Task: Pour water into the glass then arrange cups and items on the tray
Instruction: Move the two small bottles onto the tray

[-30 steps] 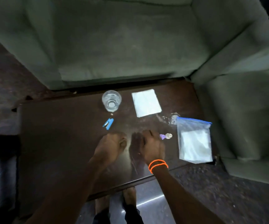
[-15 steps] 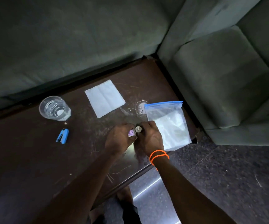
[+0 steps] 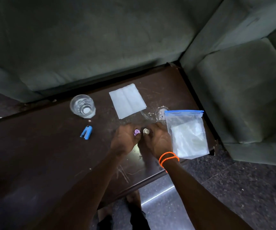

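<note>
A clear glass [image 3: 82,106] with water in it stands at the back of the dark wooden table [image 3: 34,155]. My left hand [image 3: 125,140] is closed around a small purple piece [image 3: 136,132]. Right beside it my right hand [image 3: 155,140], with orange bands at the wrist, is closed around a small whitish piece [image 3: 145,131]. The two hands touch each other just above the tabletop, near its right end. What the two small pieces are cannot be made out.
A white napkin [image 3: 127,101] lies flat behind my hands. A clear zip bag with a blue seal [image 3: 186,133] lies at the table's right end. A small blue clip-like item [image 3: 86,132] lies left of my hands. A green sofa [image 3: 100,47] surrounds the table.
My left hand has moved right to join my right hand, and both now hold the small purple and whitish pieces. The view has swung to the right.
</note>
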Demonstrator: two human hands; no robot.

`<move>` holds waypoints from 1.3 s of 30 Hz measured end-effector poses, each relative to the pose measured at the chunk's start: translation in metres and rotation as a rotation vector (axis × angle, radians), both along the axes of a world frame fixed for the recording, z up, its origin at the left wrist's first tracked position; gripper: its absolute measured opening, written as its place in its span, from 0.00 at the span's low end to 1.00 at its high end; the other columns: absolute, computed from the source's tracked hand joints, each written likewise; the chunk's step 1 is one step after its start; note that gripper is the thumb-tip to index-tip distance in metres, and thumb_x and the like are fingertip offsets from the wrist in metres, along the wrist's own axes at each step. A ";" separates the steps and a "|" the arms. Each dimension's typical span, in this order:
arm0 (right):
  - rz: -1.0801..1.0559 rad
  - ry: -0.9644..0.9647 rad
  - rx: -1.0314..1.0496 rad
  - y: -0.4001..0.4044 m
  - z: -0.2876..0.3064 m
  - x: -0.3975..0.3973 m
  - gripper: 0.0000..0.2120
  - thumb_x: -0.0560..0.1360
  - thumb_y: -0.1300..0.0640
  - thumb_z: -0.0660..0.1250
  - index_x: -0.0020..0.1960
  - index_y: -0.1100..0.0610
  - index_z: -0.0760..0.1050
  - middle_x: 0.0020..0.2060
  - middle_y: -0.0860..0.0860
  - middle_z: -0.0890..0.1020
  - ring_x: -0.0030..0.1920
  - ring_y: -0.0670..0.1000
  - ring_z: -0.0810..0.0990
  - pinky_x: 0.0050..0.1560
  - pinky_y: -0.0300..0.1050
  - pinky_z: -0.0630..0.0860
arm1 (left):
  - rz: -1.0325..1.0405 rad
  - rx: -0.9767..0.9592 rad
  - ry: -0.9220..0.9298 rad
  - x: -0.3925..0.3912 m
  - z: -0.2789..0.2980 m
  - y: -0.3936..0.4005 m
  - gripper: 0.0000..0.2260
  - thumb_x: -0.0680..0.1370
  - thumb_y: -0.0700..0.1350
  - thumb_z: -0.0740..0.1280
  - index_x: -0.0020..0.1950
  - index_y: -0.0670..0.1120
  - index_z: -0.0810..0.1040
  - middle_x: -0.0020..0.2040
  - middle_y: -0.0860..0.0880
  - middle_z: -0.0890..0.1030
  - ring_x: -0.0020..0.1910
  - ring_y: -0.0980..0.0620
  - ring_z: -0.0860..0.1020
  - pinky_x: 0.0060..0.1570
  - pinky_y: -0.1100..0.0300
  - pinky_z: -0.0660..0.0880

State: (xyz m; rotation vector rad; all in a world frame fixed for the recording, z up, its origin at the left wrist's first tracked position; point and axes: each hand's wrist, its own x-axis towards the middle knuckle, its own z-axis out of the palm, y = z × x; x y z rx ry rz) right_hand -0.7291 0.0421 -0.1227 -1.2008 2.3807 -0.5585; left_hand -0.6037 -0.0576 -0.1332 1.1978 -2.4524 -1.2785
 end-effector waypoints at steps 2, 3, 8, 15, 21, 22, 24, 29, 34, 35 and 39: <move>0.047 0.020 -0.005 -0.014 0.012 0.017 0.09 0.77 0.54 0.67 0.55 0.55 0.80 0.57 0.55 0.81 0.56 0.58 0.80 0.56 0.49 0.76 | 0.052 -0.030 0.020 0.023 0.014 -0.009 0.09 0.76 0.49 0.67 0.42 0.46 0.82 0.41 0.46 0.84 0.43 0.42 0.83 0.47 0.48 0.79; 0.065 0.025 -0.012 -0.021 0.018 0.027 0.09 0.77 0.53 0.67 0.54 0.55 0.80 0.56 0.56 0.81 0.55 0.59 0.80 0.54 0.48 0.76 | 0.091 -0.041 0.019 0.035 0.021 -0.014 0.09 0.77 0.49 0.67 0.42 0.46 0.82 0.42 0.45 0.85 0.44 0.42 0.83 0.47 0.50 0.79; 0.259 -0.009 -0.092 -0.060 0.051 0.094 0.06 0.75 0.55 0.68 0.48 0.56 0.79 0.46 0.55 0.81 0.48 0.60 0.80 0.46 0.51 0.78 | 0.267 -0.066 0.045 0.122 0.058 -0.029 0.12 0.79 0.48 0.65 0.38 0.44 0.78 0.38 0.43 0.80 0.40 0.39 0.79 0.41 0.49 0.75; 0.519 -0.110 -0.155 -0.112 0.075 0.233 0.02 0.76 0.55 0.67 0.48 0.52 0.77 0.43 0.51 0.80 0.44 0.57 0.79 0.42 0.50 0.76 | 0.589 -0.089 0.038 0.276 0.104 -0.040 0.10 0.74 0.49 0.67 0.39 0.43 0.80 0.36 0.47 0.81 0.37 0.43 0.79 0.39 0.48 0.76; 0.765 -0.188 -0.164 -0.140 0.086 0.373 0.03 0.74 0.55 0.67 0.45 0.54 0.76 0.41 0.52 0.79 0.42 0.56 0.77 0.41 0.51 0.72 | 0.831 -0.151 -0.027 0.414 0.126 -0.025 0.05 0.73 0.44 0.72 0.45 0.43 0.84 0.41 0.44 0.84 0.42 0.41 0.82 0.42 0.51 0.77; 0.813 -0.188 -0.170 -0.143 0.089 0.397 0.03 0.74 0.56 0.68 0.44 0.55 0.76 0.40 0.52 0.79 0.42 0.58 0.78 0.41 0.51 0.72 | 0.872 -0.165 -0.047 0.438 0.129 -0.020 0.05 0.72 0.42 0.73 0.46 0.43 0.84 0.42 0.44 0.85 0.43 0.41 0.82 0.42 0.52 0.76; 0.902 -0.177 -0.167 -0.146 0.094 0.444 0.03 0.74 0.55 0.68 0.45 0.54 0.76 0.41 0.52 0.79 0.44 0.59 0.79 0.41 0.53 0.74 | 0.926 -0.189 -0.082 0.483 0.135 -0.010 0.04 0.71 0.40 0.73 0.45 0.43 0.83 0.40 0.42 0.84 0.42 0.39 0.82 0.40 0.53 0.74; 1.075 -0.201 -0.195 -0.139 0.105 0.545 0.05 0.73 0.53 0.69 0.46 0.53 0.77 0.41 0.51 0.80 0.43 0.56 0.80 0.42 0.53 0.76 | 1.121 -0.186 -0.169 0.573 0.142 0.032 0.06 0.72 0.44 0.71 0.38 0.45 0.75 0.33 0.44 0.78 0.38 0.37 0.79 0.35 0.54 0.70; 1.285 -0.272 -0.108 -0.113 0.105 0.637 0.07 0.72 0.54 0.71 0.49 0.54 0.78 0.45 0.53 0.84 0.46 0.58 0.81 0.45 0.52 0.77 | 1.265 -0.180 -0.214 0.647 0.138 0.081 0.09 0.68 0.42 0.73 0.48 0.44 0.86 0.41 0.43 0.85 0.41 0.40 0.83 0.42 0.49 0.79; 1.322 -0.257 -0.095 -0.108 0.103 0.649 0.06 0.72 0.55 0.71 0.48 0.54 0.77 0.44 0.53 0.83 0.46 0.59 0.81 0.45 0.52 0.77 | 1.293 -0.164 -0.219 0.655 0.134 0.088 0.12 0.67 0.40 0.75 0.50 0.44 0.86 0.43 0.42 0.86 0.42 0.40 0.83 0.43 0.50 0.79; 1.383 -0.171 -0.088 -0.096 0.092 0.676 0.09 0.68 0.61 0.73 0.48 0.54 0.77 0.40 0.55 0.83 0.42 0.61 0.81 0.42 0.50 0.74 | 1.333 -0.131 -0.220 0.673 0.119 0.104 0.16 0.70 0.38 0.75 0.57 0.42 0.85 0.46 0.41 0.86 0.45 0.39 0.83 0.47 0.50 0.79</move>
